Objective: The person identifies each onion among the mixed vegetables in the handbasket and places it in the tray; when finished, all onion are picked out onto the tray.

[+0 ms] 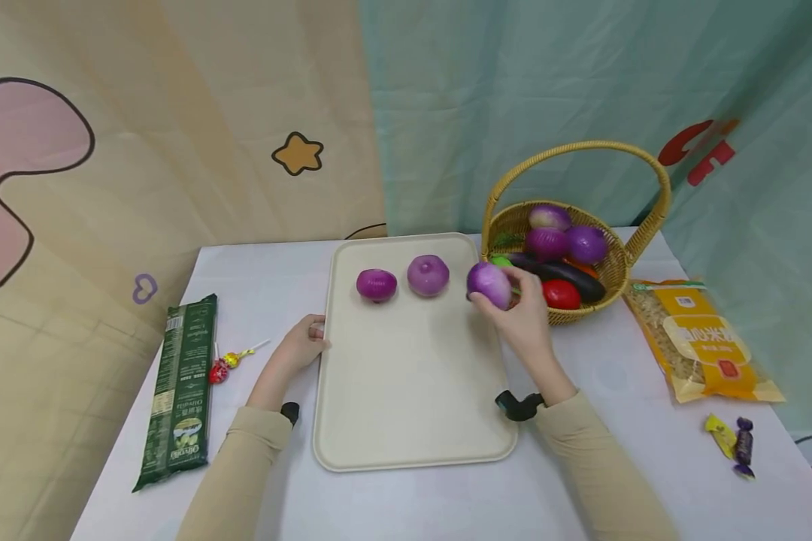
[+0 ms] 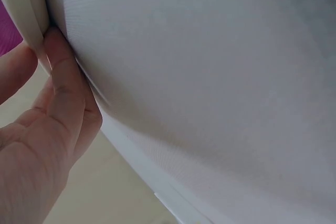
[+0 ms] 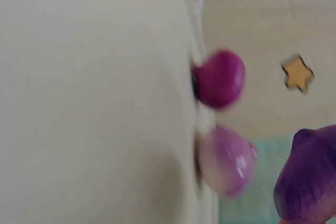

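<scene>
My right hand [image 1: 524, 312] holds a purple onion [image 1: 489, 285] between thumb and fingers, above the upper right edge of a cream tray [image 1: 413, 398]. The same held onion [image 3: 308, 179] shows at the lower right of the right wrist view. Two more onions rest near the tray's far end: a dark magenta onion [image 1: 377, 285] and a paler, rounder onion [image 1: 428, 275]. At the tray's left rim, my left hand [image 1: 301, 346] pinches the edge. In the left wrist view its thumb lies on the rim and its fingers [image 2: 62, 59] reach under.
A wicker basket [image 1: 628, 259] at the right holds several onions, an eggplant [image 1: 548, 268] and a red tomato [image 1: 561, 294]. Beside it lie a yellow pasta bag [image 1: 707, 342] and two wrapped candies [image 1: 743, 447]. Left are a green spaghetti pack [image 1: 183, 391] and lollipops [image 1: 219, 370].
</scene>
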Action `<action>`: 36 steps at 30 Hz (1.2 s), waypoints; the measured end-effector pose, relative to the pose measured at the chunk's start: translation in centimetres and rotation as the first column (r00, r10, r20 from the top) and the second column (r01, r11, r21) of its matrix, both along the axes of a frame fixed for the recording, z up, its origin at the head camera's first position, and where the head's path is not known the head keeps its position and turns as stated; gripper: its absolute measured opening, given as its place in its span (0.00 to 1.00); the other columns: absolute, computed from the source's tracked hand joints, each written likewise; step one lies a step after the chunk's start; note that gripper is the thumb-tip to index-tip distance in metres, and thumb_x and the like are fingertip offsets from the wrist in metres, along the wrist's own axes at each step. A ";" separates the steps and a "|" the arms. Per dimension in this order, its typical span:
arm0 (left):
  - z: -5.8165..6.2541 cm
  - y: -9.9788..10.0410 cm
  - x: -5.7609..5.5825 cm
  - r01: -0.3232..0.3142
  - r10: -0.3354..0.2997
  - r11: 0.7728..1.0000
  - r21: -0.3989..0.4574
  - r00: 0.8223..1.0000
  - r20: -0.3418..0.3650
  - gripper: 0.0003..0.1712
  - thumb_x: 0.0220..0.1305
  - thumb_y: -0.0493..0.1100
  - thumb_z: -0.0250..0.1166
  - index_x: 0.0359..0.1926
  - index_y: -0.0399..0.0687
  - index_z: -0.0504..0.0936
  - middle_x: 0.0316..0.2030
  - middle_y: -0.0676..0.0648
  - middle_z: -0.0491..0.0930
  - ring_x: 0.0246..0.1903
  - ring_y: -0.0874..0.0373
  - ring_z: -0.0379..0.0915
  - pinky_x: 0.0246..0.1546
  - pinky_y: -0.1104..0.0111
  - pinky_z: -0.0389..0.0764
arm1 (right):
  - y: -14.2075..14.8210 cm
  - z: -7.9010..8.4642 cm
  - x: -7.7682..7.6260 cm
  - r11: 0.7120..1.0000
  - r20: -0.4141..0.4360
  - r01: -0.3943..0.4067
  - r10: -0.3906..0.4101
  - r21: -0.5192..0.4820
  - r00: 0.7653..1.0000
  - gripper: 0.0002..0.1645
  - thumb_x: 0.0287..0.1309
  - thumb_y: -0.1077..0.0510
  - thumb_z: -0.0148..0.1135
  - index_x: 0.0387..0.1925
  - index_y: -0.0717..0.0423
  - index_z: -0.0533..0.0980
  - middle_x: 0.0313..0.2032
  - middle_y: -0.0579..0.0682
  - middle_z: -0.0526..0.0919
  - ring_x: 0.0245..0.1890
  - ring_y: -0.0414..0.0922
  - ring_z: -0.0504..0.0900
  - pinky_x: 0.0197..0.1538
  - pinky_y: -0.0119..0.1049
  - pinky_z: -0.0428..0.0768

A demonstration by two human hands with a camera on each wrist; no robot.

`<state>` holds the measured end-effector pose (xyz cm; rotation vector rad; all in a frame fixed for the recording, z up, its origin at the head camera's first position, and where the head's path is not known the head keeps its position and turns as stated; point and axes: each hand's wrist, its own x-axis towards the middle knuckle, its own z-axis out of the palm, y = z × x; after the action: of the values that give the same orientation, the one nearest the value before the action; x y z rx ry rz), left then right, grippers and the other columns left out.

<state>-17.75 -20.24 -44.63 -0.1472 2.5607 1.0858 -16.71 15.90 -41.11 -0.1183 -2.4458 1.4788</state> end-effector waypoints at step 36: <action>-0.6 -0.7 -0.2 0.025 -0.022 0.998 0.062 0.999 -0.035 0.29 0.64 0.34 0.60 0.66 0.33 0.65 0.43 0.35 0.76 0.41 0.47 0.74 0.44 0.61 0.76 | -14.3 -4.0 -0.6 0.864 0.280 -0.502 0.488 -0.022 0.827 0.46 0.50 0.48 0.76 0.68 0.56 0.66 0.63 0.58 0.69 0.58 0.54 0.73 0.62 0.51 0.74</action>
<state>-17.91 -20.94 -45.18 -0.0832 2.5482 1.1678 -17.31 1.58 -45.12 0.3821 -2.8943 1.6899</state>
